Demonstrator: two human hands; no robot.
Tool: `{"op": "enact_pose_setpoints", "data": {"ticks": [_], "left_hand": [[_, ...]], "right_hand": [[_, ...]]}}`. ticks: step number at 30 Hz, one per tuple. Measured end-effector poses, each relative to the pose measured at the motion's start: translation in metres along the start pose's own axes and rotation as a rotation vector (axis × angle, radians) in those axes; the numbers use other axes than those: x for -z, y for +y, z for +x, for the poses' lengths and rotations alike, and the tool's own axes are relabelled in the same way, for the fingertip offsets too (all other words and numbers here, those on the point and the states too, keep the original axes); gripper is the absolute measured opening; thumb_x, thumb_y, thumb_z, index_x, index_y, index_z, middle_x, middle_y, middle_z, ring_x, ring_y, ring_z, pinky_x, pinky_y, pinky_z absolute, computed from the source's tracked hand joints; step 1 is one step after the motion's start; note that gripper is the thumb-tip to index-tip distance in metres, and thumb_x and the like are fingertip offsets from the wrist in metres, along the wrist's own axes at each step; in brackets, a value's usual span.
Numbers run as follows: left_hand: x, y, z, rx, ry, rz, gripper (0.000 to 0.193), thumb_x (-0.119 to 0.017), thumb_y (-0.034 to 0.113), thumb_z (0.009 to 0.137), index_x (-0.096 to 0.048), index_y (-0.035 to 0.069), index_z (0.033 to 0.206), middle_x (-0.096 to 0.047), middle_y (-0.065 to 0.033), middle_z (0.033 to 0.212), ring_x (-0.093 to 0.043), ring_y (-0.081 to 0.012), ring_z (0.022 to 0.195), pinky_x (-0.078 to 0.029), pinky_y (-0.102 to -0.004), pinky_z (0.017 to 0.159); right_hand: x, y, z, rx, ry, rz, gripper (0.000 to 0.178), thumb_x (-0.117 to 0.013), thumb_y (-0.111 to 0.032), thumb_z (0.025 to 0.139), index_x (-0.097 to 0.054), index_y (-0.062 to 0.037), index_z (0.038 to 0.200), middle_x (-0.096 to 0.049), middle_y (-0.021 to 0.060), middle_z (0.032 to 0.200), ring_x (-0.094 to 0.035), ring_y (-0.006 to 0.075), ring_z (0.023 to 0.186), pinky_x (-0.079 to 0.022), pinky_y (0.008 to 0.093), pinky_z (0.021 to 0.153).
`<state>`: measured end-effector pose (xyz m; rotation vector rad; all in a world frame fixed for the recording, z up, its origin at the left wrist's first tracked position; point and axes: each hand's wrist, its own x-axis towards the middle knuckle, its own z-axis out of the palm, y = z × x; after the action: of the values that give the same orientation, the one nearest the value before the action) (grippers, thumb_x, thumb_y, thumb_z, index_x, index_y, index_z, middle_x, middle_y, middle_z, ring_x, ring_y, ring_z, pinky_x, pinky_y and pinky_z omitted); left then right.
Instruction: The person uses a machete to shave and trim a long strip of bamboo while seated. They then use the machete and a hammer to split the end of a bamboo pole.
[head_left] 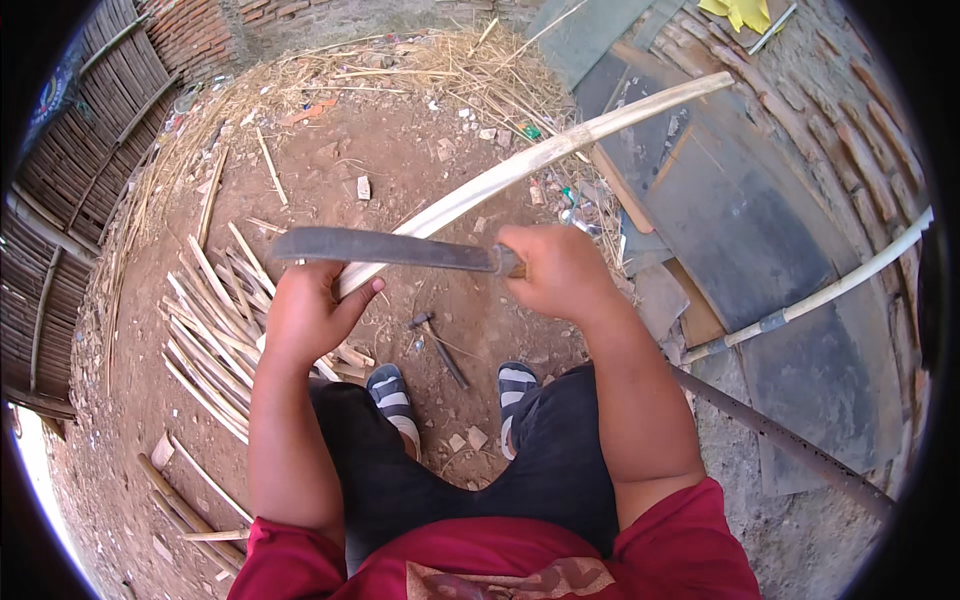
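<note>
A long pale strip of split bamboo slants from my left hand up toward the far right. My left hand is closed around its near end, thumb out along one side. In my right hand is the handle of a machete, gripped in a fist. The dark, broad blade points left and lies across the bamboo strip just above my left hand. Whether its edge touches the bamboo, I cannot tell.
A hammer lies on the dirt between my feet. Several split bamboo sticks are heaped to my left. Dark sheets lean on a brick wall at right, beside a pale pole and a metal pipe. Straw lies beyond.
</note>
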<state>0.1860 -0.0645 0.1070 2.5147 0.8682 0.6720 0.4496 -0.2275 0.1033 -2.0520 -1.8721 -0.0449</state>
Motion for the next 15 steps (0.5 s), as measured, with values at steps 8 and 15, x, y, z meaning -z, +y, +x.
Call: {"op": "enact_pose_setpoints", "data": {"ticks": [8,15], "left_hand": [[0.007,-0.008,0.002,0.111,-0.016,0.103,0.043,-0.085,0.034,0.086,-0.060,-0.001,0.080,-0.056,-0.0162,0.061,-0.053,-0.0344,0.056,-0.044,-0.0446,0.057],[0.009,0.001,-0.001,0.093,-0.063,0.082,0.043,-0.082,0.038,0.088,-0.064,-0.001,0.084,-0.061,-0.0205,0.065,-0.063,-0.0413,0.063,-0.048,-0.0484,0.060]], "right_hand": [[-0.010,0.037,0.004,-0.360,0.042,0.392,0.039,-0.077,-0.024,0.084,-0.071,-0.0021,0.116,-0.073,0.0228,0.096,-0.072,0.0381,0.085,-0.056,0.0456,0.079],[-0.006,0.061,0.002,-0.422,0.045,0.562,0.041,-0.079,-0.029,0.085,-0.071,-0.0012,0.115,-0.074,0.0243,0.100,-0.073,0.0397,0.093,-0.056,0.0457,0.084]]}}
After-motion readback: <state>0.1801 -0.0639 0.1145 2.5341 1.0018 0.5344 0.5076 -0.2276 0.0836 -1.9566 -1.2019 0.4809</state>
